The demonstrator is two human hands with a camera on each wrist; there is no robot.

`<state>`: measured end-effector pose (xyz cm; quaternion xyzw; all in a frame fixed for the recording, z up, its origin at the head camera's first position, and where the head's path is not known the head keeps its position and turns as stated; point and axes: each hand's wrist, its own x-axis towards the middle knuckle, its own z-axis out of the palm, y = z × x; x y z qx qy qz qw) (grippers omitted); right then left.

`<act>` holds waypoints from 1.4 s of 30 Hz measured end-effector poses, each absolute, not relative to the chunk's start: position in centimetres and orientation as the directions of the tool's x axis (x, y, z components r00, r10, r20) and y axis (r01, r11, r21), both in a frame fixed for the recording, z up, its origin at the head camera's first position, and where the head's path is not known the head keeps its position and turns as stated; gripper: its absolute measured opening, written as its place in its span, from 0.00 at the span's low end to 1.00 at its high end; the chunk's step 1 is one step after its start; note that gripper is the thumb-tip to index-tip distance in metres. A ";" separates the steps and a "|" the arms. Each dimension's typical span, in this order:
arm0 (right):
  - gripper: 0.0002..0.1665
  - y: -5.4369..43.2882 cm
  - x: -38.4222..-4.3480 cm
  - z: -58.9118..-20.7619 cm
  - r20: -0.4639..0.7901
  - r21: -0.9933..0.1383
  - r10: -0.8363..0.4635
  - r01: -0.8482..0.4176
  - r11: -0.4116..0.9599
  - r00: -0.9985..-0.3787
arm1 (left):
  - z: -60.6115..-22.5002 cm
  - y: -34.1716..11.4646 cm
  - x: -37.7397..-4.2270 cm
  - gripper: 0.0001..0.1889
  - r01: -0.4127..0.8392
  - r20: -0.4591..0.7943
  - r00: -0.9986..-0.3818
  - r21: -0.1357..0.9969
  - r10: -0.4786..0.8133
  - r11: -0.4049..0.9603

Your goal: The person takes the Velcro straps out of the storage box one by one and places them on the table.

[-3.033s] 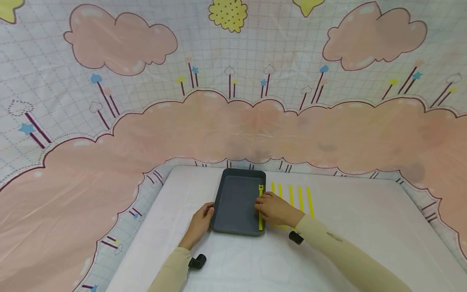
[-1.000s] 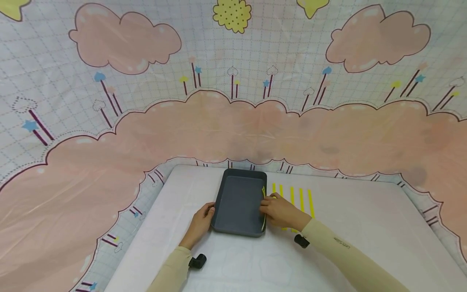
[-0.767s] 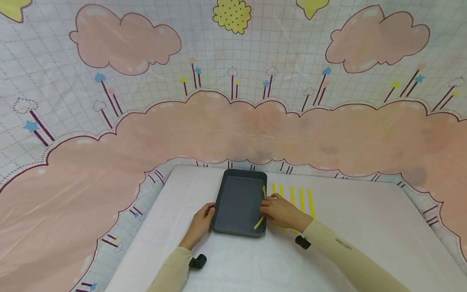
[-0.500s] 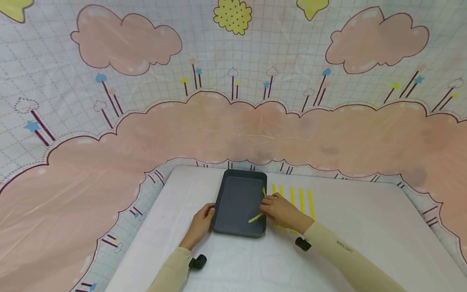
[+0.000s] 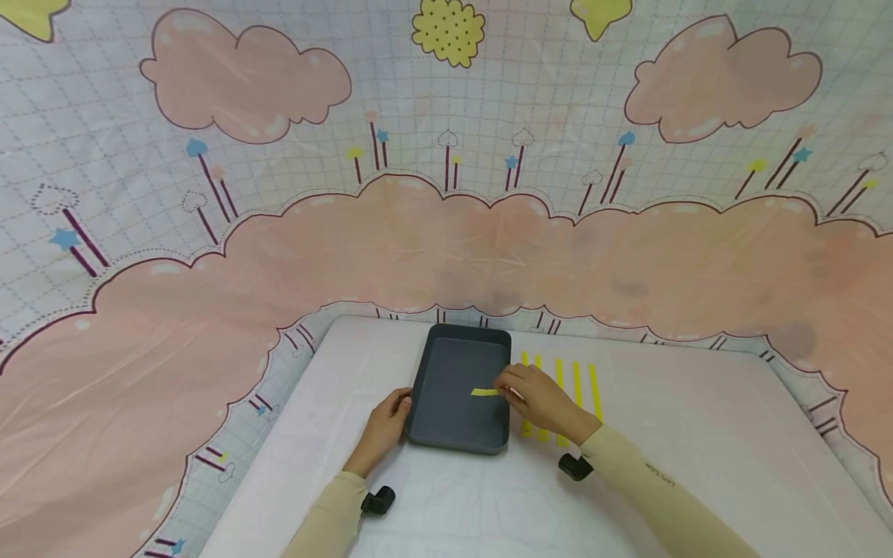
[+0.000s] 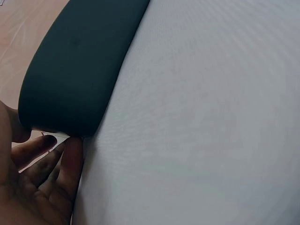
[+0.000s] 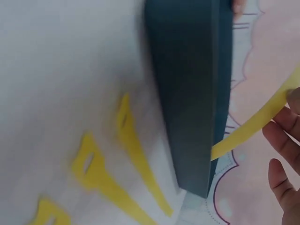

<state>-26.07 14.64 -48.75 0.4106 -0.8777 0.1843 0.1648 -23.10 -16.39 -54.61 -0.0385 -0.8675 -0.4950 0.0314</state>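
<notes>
A dark grey rectangular tray (image 5: 449, 380) lies on the white table. My left hand (image 5: 382, 426) holds its left side; in the left wrist view the thumb is at the rim and the fingers are curled at the lower edge. Over the tray's right side, my right hand (image 5: 540, 399) pinches a yellow strap (image 5: 484, 392) that sticks out leftward above the tray floor. The right wrist view shows this strap (image 7: 253, 126) slightly bowed, between thumb and fingertips. Part of it is hidden by the hand.
Several more yellow straps (image 5: 593, 387) lie side by side on the table (image 5: 684, 434), right of the tray, partly under the right forearm. Their near ends have slotted heads (image 7: 86, 161). A patterned cloth (image 5: 488, 240) hangs behind the table.
The strap has gone from lying lengthwise along the tray's right side to being bent up and turned crosswise in my right hand. My left hand has stayed at the tray's left side.
</notes>
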 end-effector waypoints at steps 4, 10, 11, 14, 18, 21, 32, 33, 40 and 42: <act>0.06 14.5 -25.9 -48.3 0.424 -0.384 -0.575 -0.713 0.586 -0.700 | -54.6 -16.5 -22.8 0.19 0.164 0.154 -0.986 0.835 0.063 0.525; 0.05 14.6 -25.8 -47.8 0.414 -0.557 -0.470 -0.625 0.547 -0.780 | -54.7 -16.4 -23.0 0.19 0.128 0.120 -0.992 0.851 0.048 0.510; 0.05 14.6 -25.8 -47.6 0.413 -0.576 -0.459 -0.616 0.537 -0.786 | -54.7 -16.4 -23.1 0.18 0.111 0.103 -0.994 0.855 0.044 0.507; 0.05 14.6 -25.7 -47.4 0.413 -0.617 -0.435 -0.597 0.513 -0.800 | -54.8 -16.4 -23.3 0.18 0.083 0.074 -0.997 0.860 0.038 0.503; 0.06 14.7 -25.8 -47.4 0.407 -0.658 -0.395 -0.564 0.499 -0.824 | -54.6 -16.4 -23.2 0.19 0.075 0.063 -0.997 0.865 0.039 0.496; 0.07 14.9 -25.8 -47.2 0.405 -0.691 -0.356 -0.537 0.483 -0.842 | -54.5 -16.4 -23.1 0.18 0.080 0.069 -0.997 0.863 0.040 0.499; 0.08 15.3 -24.7 -45.5 0.383 -0.795 -0.252 -0.456 0.399 -0.888 | -54.0 -16.1 -23.0 0.18 0.093 0.088 -0.996 0.851 0.035 0.517; 0.08 15.4 -24.4 -45.1 0.378 -0.804 -0.248 -0.449 0.389 -0.892 | -54.0 -16.1 -22.9 0.18 0.096 0.089 -0.995 0.850 0.037 0.518; 0.09 16.1 -23.2 -43.4 0.358 -0.831 -0.205 -0.411 0.375 -0.911 | -54.3 -16.2 -22.9 0.18 0.094 0.089 -0.995 0.855 0.035 0.511; 0.09 16.4 -23.2 -43.4 0.347 -0.837 -0.192 -0.395 0.378 -0.918 | -54.6 -16.3 -23.1 0.18 0.098 0.093 -0.995 0.851 0.036 0.517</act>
